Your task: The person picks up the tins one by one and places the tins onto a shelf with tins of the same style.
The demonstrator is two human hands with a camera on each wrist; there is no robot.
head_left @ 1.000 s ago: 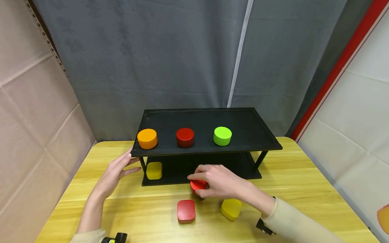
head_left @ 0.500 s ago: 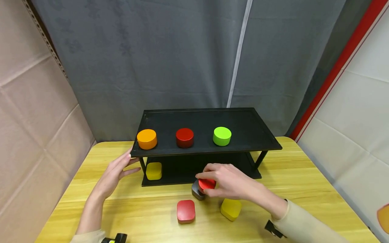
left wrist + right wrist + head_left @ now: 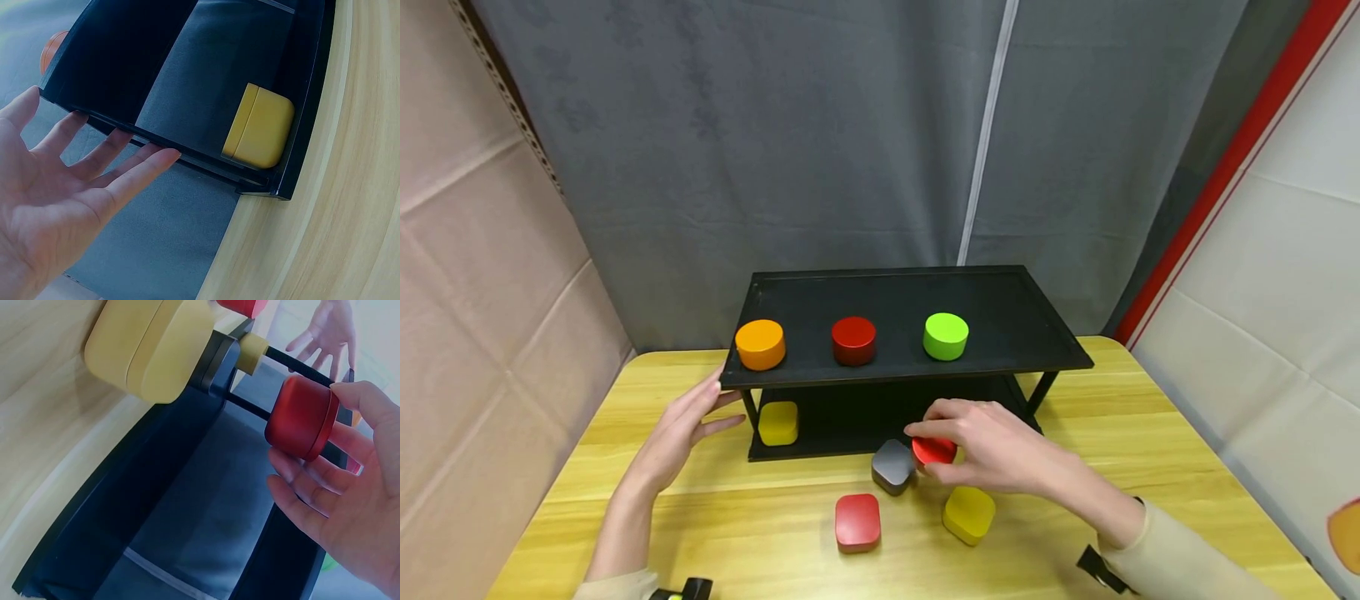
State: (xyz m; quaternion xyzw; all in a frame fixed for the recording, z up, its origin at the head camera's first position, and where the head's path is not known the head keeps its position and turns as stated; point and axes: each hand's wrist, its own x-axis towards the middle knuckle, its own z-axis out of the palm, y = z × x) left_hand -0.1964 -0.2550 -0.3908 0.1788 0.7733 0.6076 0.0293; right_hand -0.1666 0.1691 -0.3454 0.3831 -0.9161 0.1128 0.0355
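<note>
My right hand (image 3: 985, 442) pinches a round red tin (image 3: 934, 451) between thumb and fingers, off the table at the front of a black two-tier shelf (image 3: 887, 296). In the right wrist view a seam runs round this tin near one end. My left hand (image 3: 69, 181) touches the shelf's left end with outstretched fingers; a yellow square tin (image 3: 265, 125) sits on the lower tier nearby. Just left of the held tin, a dark grey square tin (image 3: 892, 467) lies on the table. A red square tin (image 3: 857, 522) and another yellow square tin (image 3: 969, 514) lie closer to me.
Along the front of the upper tier stand an orange round tin (image 3: 760, 344), a dark red round tin (image 3: 853, 341) and a green round tin (image 3: 946, 336). Behind the wooden table (image 3: 700, 533) hangs a grey curtain (image 3: 775, 150). Pale panels flank both sides.
My right hand has moved to the right with the round red tin, uncovering the dark grey square tin. My left hand has stayed at the shelf's left end.
</note>
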